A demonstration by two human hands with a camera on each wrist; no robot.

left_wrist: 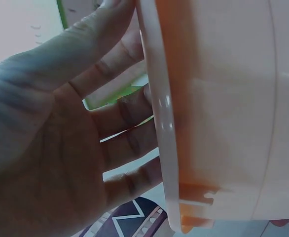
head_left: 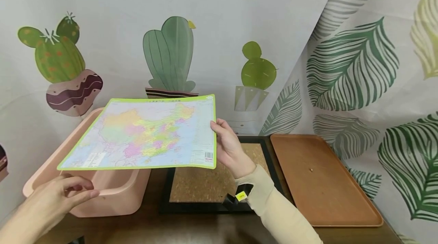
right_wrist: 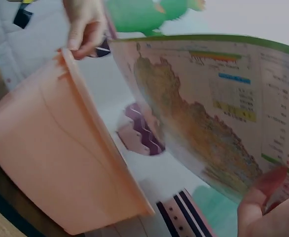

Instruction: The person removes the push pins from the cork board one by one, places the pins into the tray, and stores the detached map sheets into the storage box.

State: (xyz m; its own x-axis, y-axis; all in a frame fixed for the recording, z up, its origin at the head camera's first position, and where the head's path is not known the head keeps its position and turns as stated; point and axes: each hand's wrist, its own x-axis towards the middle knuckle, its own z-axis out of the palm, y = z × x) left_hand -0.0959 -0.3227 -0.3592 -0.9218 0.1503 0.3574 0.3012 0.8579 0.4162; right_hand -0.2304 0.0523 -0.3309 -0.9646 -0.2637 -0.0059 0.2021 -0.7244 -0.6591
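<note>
A laminated map sheet (head_left: 150, 133) with a bright green border is held up by my right hand (head_left: 232, 149), the thumb on top of its right edge. Its printed underside (right_wrist: 203, 118) faces the right wrist view, where the sheet bows slightly. Beneath and left of it stands a pink plastic bin (head_left: 113, 202), partly covered by the sheet. My left hand (head_left: 54, 202) is at the bin's near left rim. In the left wrist view, the fingers of the left hand (left_wrist: 75, 128) reach behind the rim, with the thumb near the rim's front side.
A cork board with a black frame (head_left: 198, 190) lies on the dark wooden table (head_left: 154, 228) under the right forearm. To its right is a brown tray (head_left: 325, 183). A curtain printed with cacti and leaves (head_left: 219, 16) hangs close behind.
</note>
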